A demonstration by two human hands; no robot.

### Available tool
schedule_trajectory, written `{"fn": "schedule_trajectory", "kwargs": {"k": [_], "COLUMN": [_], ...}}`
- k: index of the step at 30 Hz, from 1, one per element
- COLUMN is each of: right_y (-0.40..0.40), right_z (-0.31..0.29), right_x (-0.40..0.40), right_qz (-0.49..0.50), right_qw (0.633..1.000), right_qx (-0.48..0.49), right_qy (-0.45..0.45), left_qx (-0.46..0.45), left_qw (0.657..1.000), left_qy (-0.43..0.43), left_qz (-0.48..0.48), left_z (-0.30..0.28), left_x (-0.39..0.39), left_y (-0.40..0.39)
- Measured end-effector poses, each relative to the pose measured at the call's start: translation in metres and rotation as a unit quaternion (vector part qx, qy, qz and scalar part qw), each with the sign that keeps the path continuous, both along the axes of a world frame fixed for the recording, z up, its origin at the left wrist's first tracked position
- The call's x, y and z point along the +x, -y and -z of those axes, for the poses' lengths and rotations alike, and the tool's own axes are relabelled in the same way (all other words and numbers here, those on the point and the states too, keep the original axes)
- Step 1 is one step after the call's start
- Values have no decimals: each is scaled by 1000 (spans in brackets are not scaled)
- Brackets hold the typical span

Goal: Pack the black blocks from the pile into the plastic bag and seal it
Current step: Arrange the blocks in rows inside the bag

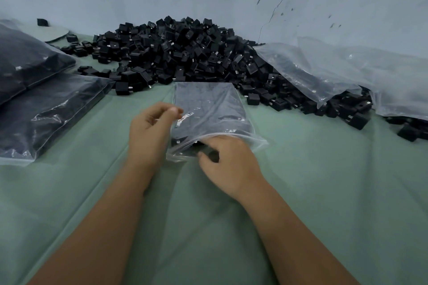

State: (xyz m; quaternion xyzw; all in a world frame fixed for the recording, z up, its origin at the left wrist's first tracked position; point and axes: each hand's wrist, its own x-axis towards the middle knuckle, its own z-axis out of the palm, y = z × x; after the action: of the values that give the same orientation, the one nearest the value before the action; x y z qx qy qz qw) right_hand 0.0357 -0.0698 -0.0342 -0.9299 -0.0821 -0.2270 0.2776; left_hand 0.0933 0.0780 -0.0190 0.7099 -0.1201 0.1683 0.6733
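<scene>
Plastic bag [208,109] — left hand [148,132] pinches edge, right hand [229,162] grips mouth.

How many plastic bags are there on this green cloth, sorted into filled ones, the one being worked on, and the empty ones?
Filled bags lying at the left: 2, an upper one and a lower one.
Bag being worked on, gripped by the left hand and the right hand: 1.
Empty bags at the right: a loose heap, count unclear.
Total clearly countable: 3.
</scene>
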Motion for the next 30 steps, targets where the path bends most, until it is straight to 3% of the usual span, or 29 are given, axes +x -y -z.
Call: {"fn": "schedule_trajectory", "kwargs": {"k": [5,8,10,12,14,19,23,27,30], "right_y": [-3,-1,8,29,59,126,135,132,132], "right_z": [-3,-13,-22,-31,-35,-20,-8,6,5], "right_x": [-3,-6,0,17,39,89,126,139,134], "right_qz": [64,111,154,195,241,325,268,238,242], "right_qw": [986,973,973,969,959,944,953,961,966], "right_qx": [-140,-91,-11,85,110,36,-12,-67,-53], "right_qy": [62,180,172,124,103,-46,-138,-122,-78], "left_qx": [235,289,316,325,312,260,257,256,258], "left_qw": [971,956,947,943,947,965,965,966,965], "left_qy": [20,45,59,73,71,18,9,10,9], "left_qz": [41,32,22,23,21,32,47,47,47], "left_z": [9,9,8,7,6,5,5,6,7], "left_x": [3,7,7,6,5,10,12,13,14], "left_y": [8,8,8,8,9,12,12,12,12]}}
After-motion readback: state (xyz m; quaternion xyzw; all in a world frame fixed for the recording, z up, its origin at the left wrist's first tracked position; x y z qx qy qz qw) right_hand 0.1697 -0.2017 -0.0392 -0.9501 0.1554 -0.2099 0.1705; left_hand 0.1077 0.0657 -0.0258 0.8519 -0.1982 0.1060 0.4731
